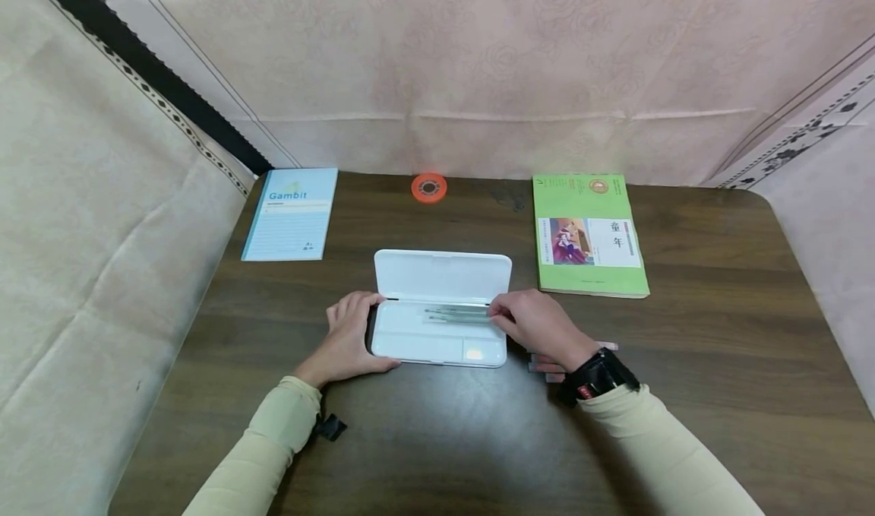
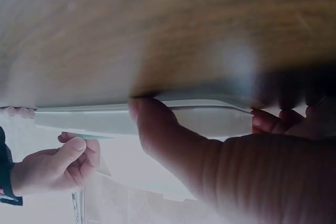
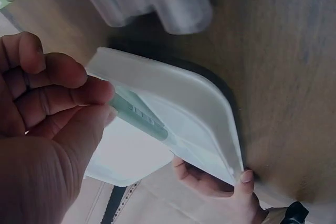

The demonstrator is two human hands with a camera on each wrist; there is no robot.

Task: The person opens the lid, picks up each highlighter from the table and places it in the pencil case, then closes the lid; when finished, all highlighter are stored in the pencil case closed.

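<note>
A white pencil case (image 1: 410, 341) lies with its lid (image 1: 443, 274) raised on the dark wooden table. My left hand (image 1: 352, 337) grips the case's left end, thumb at the front edge and fingers toward the back. Over the case's right end, my right hand (image 1: 540, 322) pinches a pale green pen (image 3: 139, 116) between thumb and forefinger. Printed letters show on its barrel in the right wrist view. The pen slants into the case; in the head view its outline is blurred, so whether others lie beside it I cannot tell.
Several clear-barrelled pens (image 3: 181, 9) lie right of the case, partly hidden under my right wrist. Farther back are a light blue notebook (image 1: 290, 216) at left, an orange tape roll (image 1: 428, 188) in the middle and a green book (image 1: 591, 235) at right. Cloth (image 1: 478, 68) hangs behind the table.
</note>
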